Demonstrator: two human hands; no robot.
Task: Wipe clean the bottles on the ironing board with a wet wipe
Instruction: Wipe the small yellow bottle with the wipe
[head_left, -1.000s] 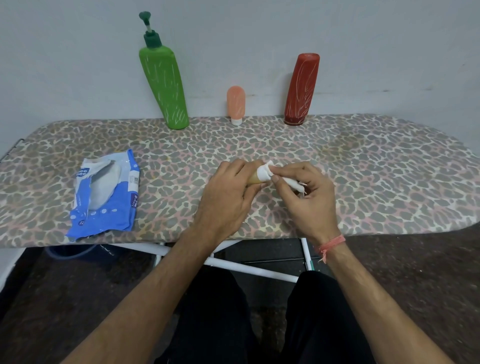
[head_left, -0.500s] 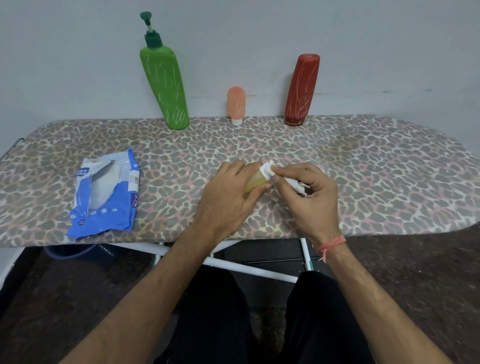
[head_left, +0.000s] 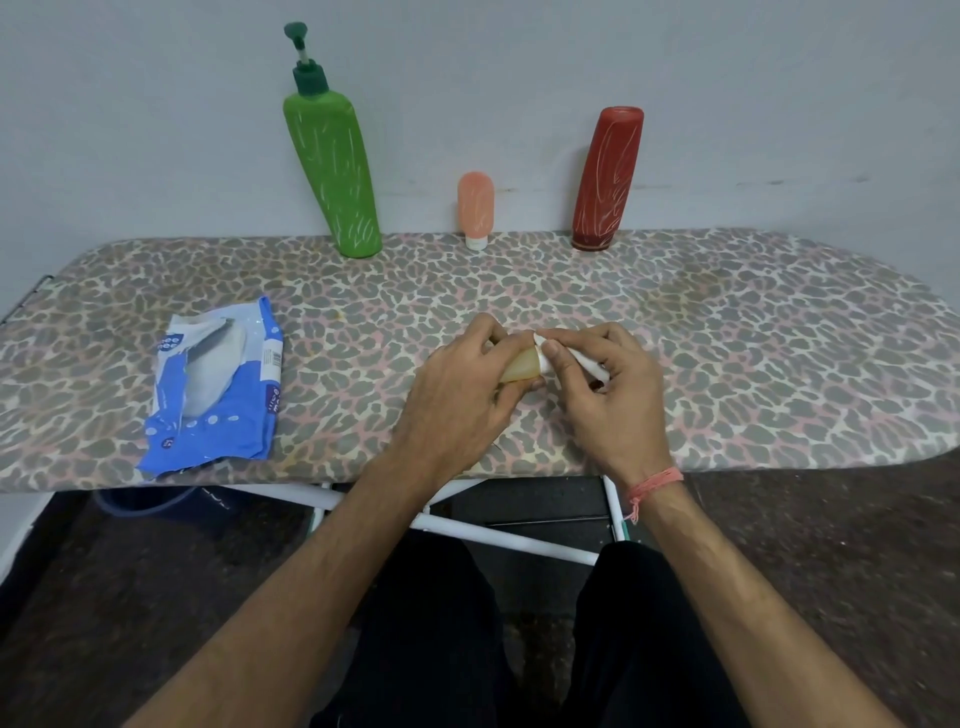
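My left hand grips a small yellowish bottle over the middle of the leopard-print ironing board. Most of the bottle is hidden in my fingers. My right hand pinches a white wet wipe and presses it against the bottle's exposed end. At the back, against the wall, stand a tall green pump bottle, a small peach tube on its white cap, and a red bottle standing upside down.
A blue and white wet wipe pack lies open on the board's left part. The grey wall rises directly behind the bottles. White board legs and my dark trousers show below the near edge.
The left hand has turned the small bottle slightly, and the right hand has slid the wipe over its end. Both hands stay at the same spot on the board.
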